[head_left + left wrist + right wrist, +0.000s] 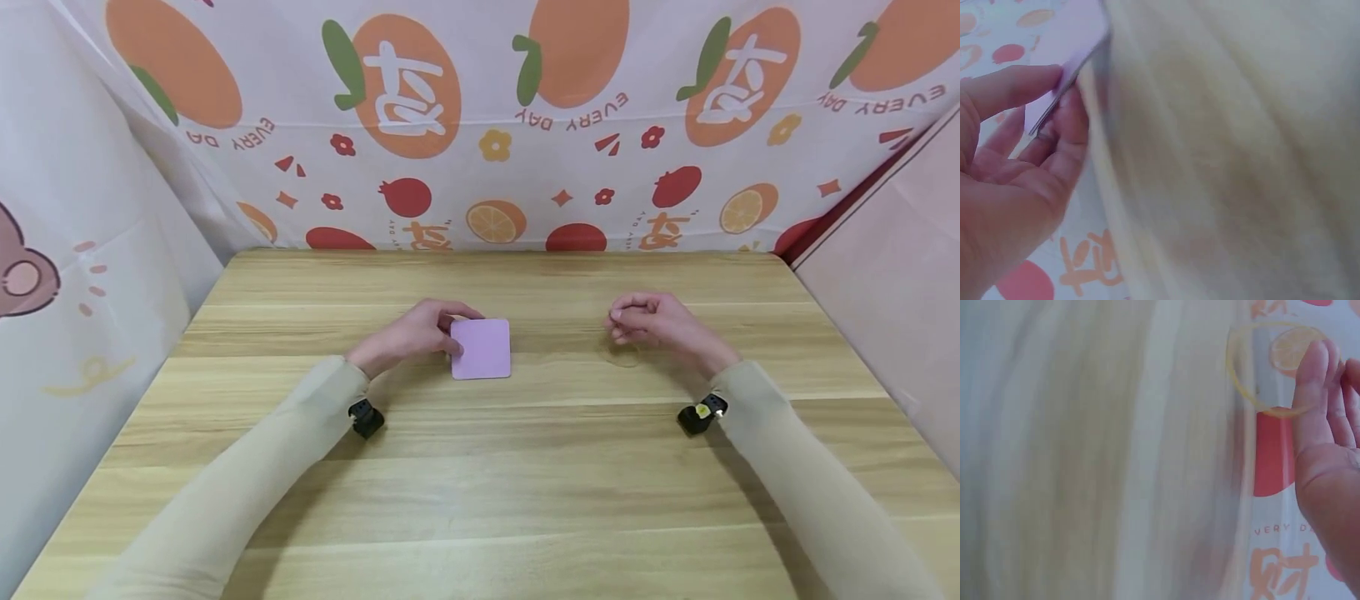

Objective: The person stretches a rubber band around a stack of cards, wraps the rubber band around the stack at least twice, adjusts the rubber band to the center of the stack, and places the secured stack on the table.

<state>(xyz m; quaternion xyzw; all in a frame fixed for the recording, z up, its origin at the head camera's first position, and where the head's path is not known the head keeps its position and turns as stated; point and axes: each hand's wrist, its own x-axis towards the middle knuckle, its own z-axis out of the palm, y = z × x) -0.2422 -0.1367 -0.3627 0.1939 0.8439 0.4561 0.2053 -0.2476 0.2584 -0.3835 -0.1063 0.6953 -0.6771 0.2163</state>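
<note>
In the head view my left hand [420, 328] holds a purple square card [483, 350] with rounded corners at its left side. The left wrist view shows the thumb on the card's face and curled fingers behind it; thin dark lines run along its edge. To the right, above the tabletop, my right hand [663, 323] has thumb and fingertips drawn together. A thin yellowish rubber band [1279, 414] hangs as a loose ring from those fingers in the right wrist view. It is barely visible against the wood in the head view.
Both hands are over a light wood-grain table [480, 500]. A fruit-printed curtain [465, 175] hangs along its back edge, with pale sheets at the left and right. Each wrist carries a small black camera [366, 418].
</note>
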